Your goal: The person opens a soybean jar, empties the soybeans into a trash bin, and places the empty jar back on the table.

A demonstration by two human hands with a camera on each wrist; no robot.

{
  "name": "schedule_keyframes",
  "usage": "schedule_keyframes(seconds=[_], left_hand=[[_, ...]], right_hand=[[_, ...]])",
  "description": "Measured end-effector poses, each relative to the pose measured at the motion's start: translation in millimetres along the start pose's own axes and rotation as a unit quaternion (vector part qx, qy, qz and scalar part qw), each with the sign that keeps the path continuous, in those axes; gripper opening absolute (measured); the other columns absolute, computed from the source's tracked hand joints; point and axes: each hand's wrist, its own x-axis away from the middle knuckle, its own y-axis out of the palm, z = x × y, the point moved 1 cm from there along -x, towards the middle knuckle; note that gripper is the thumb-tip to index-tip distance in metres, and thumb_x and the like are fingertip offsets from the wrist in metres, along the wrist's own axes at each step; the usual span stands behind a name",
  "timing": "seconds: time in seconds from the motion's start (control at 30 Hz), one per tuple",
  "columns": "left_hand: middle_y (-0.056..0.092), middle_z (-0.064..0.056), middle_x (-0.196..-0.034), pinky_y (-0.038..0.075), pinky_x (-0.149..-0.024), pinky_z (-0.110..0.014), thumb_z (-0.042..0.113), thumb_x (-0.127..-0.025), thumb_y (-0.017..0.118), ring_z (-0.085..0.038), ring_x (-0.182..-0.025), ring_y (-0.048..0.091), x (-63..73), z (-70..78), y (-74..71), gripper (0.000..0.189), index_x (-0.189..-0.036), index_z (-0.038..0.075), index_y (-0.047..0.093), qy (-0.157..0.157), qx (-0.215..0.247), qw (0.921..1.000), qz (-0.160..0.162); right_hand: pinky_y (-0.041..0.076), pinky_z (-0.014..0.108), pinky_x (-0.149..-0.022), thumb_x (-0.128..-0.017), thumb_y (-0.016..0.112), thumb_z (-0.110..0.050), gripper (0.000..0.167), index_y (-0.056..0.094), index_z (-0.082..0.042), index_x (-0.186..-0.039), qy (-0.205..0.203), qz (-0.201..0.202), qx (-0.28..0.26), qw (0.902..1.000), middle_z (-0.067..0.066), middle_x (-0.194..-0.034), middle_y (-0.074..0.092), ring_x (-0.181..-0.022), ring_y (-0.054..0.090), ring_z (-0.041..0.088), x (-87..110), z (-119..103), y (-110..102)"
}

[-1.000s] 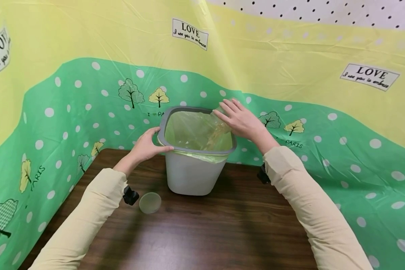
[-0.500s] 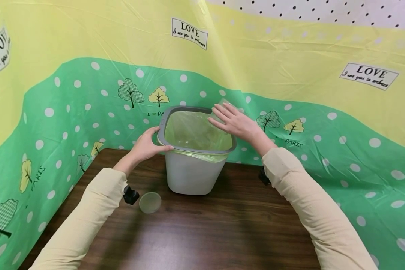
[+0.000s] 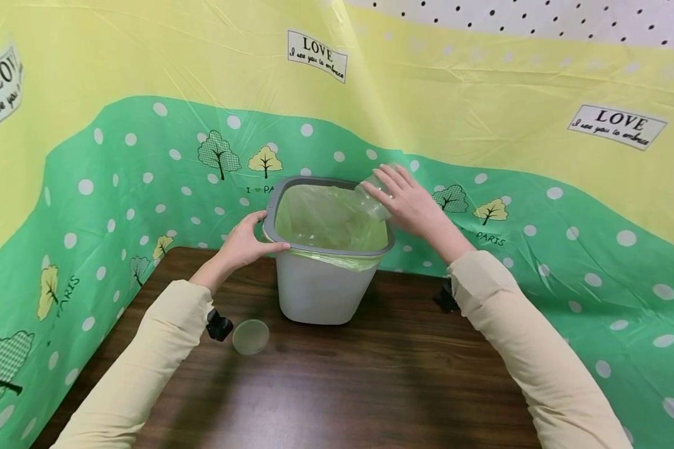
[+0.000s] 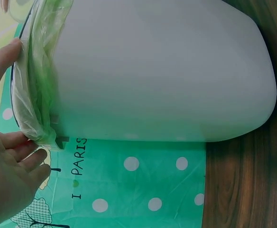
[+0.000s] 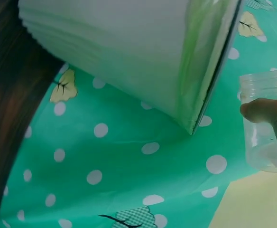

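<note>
A pale grey trash can (image 3: 326, 290) with a darker rim and a light-green liner bag (image 3: 309, 215) stands on the table. My left hand (image 3: 246, 242) grips its left front corner, thumb along the front rim and fingers at the side. The left wrist view shows the same left hand (image 4: 10, 175) against the folded-over liner (image 4: 42, 71). Over the right side of the opening, my right hand (image 3: 407, 198) holds a clear plastic jar (image 3: 373, 204), tilted toward the can. In the right wrist view the jar (image 5: 259, 147) shows a threaded neck and a thumb on it.
A round clear lid (image 3: 250, 337) lies on the dark wooden table (image 3: 337, 386), left of the can and close to the left wrist's black camera (image 3: 219, 325). Behind and beside the table hangs a green and yellow printed curtain (image 3: 163, 143).
One second ago yellowish bits were falling from the jar into the can; now none are seen falling. The right hand shifted slightly left, then back right. The left hand stayed still.
</note>
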Motion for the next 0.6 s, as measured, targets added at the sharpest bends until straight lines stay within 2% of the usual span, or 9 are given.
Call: schedule_keyframes(seconds=[0.1, 0.17, 0.27, 0.4, 0.5, 0.6], left_hand=[[0.024, -0.011, -0.147, 0.026, -0.103, -0.052, 0.058, -0.066, 0.071, -0.03, -0.134, 0.02, 0.0, 0.6, 1.0, 0.102, -0.144, 0.009, 0.024, 0.0, 0.002, 1.0, -0.001], [0.024, -0.011, -0.147, 0.026, -0.103, -0.052, 0.057, -0.067, 0.071, -0.03, -0.135, 0.02, 0.0, 0.6, 1.5, 0.102, -0.144, 0.01, 0.024, -0.001, 0.003, 1.0, -0.001], [0.024, -0.011, -0.147, 0.026, -0.103, -0.052, 0.056, -0.068, 0.071, -0.03, -0.135, 0.02, 0.4, 0.1, 1.8, 0.1, -0.144, 0.01, 0.024, -0.004, 0.006, 1.0, -0.001], [0.023, -0.012, -0.147, 0.026, -0.103, -0.053, 0.054, -0.069, 0.071, -0.031, -0.135, 0.02, 1.0, -0.6, 1.9, 0.1, -0.144, 0.01, 0.023, -0.003, 0.008, 1.0, -0.001], [0.023, -0.012, -0.147, 0.026, -0.103, -0.053, 0.055, -0.069, 0.071, -0.031, -0.135, 0.02, 1.3, -0.4, 1.9, 0.1, -0.144, 0.01, 0.023, -0.001, 0.012, 0.9999, -0.003], [0.023, -0.011, -0.147, 0.026, -0.103, -0.053, 0.058, -0.067, 0.07, -0.03, -0.134, 0.02, 1.3, -0.5, 1.8, 0.102, -0.144, 0.01, 0.023, 0.002, 0.017, 0.9999, -0.003]], right_hand=[[0.017, 0.046, -0.109, -0.06, 0.079, -0.005, 0.081, 0.041, -0.006, -0.132, 0.054, 0.042, -0.056, 0.9961, 0.024, -0.132, 0.04, -0.126, 0.032, 0.039, 9.5, 5, -3], [0.019, 0.047, -0.108, -0.057, 0.083, -0.008, 0.087, 0.04, -0.006, -0.133, 0.094, 0.065, -0.084, 0.9899, 0.023, -0.131, 0.04, -0.125, 0.033, 0.039, 17.1, 7, -6], [0.028, 0.049, -0.104, -0.055, 0.085, -0.013, 0.091, 0.039, -0.005, -0.133, 0.152, 0.089, -0.117, 0.9773, 0.023, -0.13, 0.041, -0.122, 0.036, 0.038, 29.8, 6, -10], [0.037, 0.054, -0.093, -0.057, 0.085, -0.017, 0.093, 0.036, -0.007, -0.135, 0.24, 0.109, -0.189, 0.9461, 0.02, -0.132, 0.04, -0.12, 0.039, 0.036, 50.0, -1, -13], [0.037, 0.057, -0.09, -0.058, 0.085, -0.016, 0.095, 0.034, -0.008, -0.138, 0.294, 0.123, -0.253, 0.9133, 0.019, -0.133, 0.039, -0.118, 0.039, 0.036, 65.0, -8, -12], [0.036, 0.057, -0.089, -0.058, 0.085, -0.014, 0.098, 0.032, -0.009, -0.14, 0.338, 0.127, -0.295, 0.8849, 0.019, -0.135, 0.038, -0.118, 0.039, 0.036, 77.6, -17, -8]])
